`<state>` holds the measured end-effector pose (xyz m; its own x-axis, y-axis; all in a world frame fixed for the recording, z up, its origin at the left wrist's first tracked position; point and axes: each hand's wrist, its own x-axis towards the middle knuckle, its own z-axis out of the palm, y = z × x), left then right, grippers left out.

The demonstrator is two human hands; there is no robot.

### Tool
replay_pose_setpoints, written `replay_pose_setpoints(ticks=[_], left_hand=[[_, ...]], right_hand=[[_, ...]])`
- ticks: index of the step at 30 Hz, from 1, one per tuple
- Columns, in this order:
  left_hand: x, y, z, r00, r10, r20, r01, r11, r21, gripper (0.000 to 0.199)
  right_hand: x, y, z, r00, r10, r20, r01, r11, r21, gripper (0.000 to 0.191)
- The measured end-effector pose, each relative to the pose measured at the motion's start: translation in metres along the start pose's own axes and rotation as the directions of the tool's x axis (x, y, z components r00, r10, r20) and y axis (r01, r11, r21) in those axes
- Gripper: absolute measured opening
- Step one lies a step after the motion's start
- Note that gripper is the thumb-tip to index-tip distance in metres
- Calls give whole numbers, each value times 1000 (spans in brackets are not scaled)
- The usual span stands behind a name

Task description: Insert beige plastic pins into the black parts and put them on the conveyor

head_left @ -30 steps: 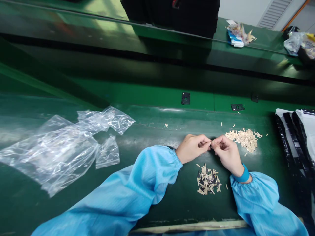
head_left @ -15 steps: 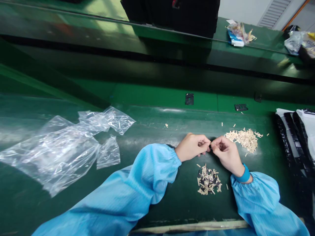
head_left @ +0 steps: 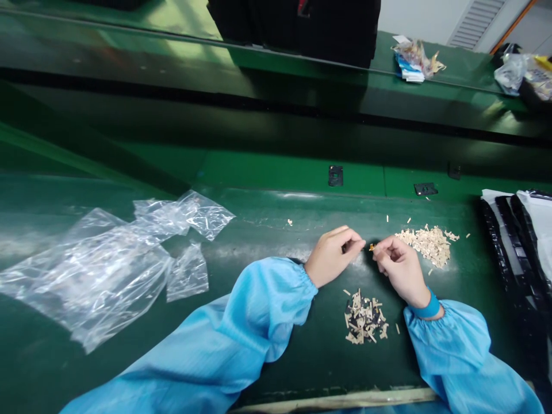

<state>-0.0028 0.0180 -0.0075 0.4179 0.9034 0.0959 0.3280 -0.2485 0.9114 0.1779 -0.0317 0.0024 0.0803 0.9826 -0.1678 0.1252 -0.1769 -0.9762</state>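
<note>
My left hand (head_left: 332,256) and my right hand (head_left: 399,267) rest close together on a dark green work surface (head_left: 267,230), fingertips a small gap apart. My right hand pinches a tiny tan piece (head_left: 371,247) at its fingertips. My left hand's fingers are curled; whether it holds a small part is too small to tell. A heap of pale tan slivers (head_left: 426,241) lies just right of my right hand. A second small heap of tan and black bits (head_left: 364,319) lies between my wrists. Both arms wear light blue sleeves.
Crumpled clear plastic bags (head_left: 107,264) lie at the left. Black trays with white sheets (head_left: 517,241) stand at the right edge. Two small black parts (head_left: 336,175) sit on the green ledge behind. Packets (head_left: 411,57) lie on the far shelf.
My two hands have drawn slightly apart: before, their fingertips met over one small piece; now a gap shows, with the tan piece in my right fingertips.
</note>
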Motion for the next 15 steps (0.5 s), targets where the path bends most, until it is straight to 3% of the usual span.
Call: replay_pose_setpoints(ticks=[2,6,12,15], left_hand=[[0,-1,0,999,49,-22,-49,999,12,10],[0,0,-1,997,72,21,-72,997,-7,21],[3,3,-3,982,-28,189,37,998,-41,17],[3,1,-2,980,-61,192,80,993,-90,11]], right_hand=[[0,0,0,1000,7,-1,-7,1000,5,11],[0,0,0,1000,-3,2,3,1000,5,11],[-1,3,1,998,-66,18,66,997,-27,12],[-2,6,2,995,-91,32,93,994,-61,11]])
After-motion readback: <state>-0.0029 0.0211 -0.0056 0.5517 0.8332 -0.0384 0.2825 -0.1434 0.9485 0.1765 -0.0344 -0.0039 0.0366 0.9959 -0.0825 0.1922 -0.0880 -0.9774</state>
